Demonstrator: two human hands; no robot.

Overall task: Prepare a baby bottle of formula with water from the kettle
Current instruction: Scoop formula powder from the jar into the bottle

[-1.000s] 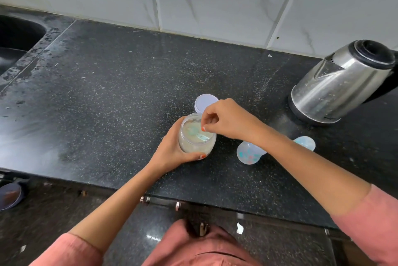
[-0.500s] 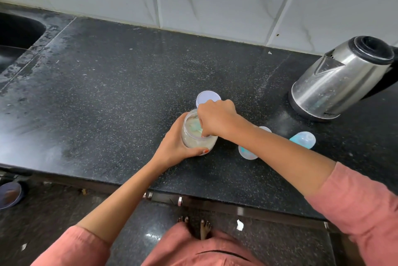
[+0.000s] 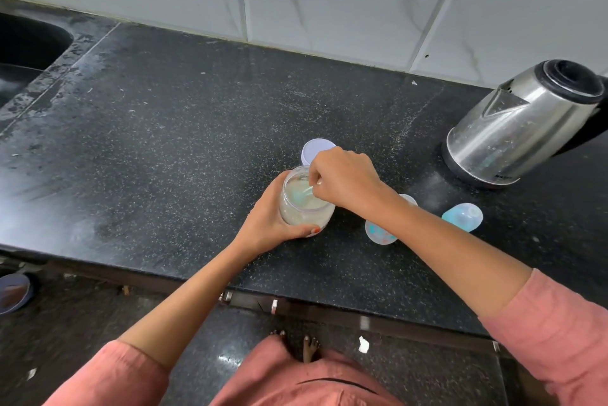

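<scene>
2 grips | left grip (image 3: 266,219) wraps jar (image 3: 306,213) | right grip (image 3: 345,178) pinches scoop (image 3: 301,196) inside

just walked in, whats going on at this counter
A person is scooping formula powder. The left hand grips a clear jar of pale powder on the black counter, while the right hand holds a small teal scoop dipped inside it. The jar's lid lies just behind. The baby bottle stands to the right, partly behind the forearm, with its teal cap and the kettle further right.
</scene>
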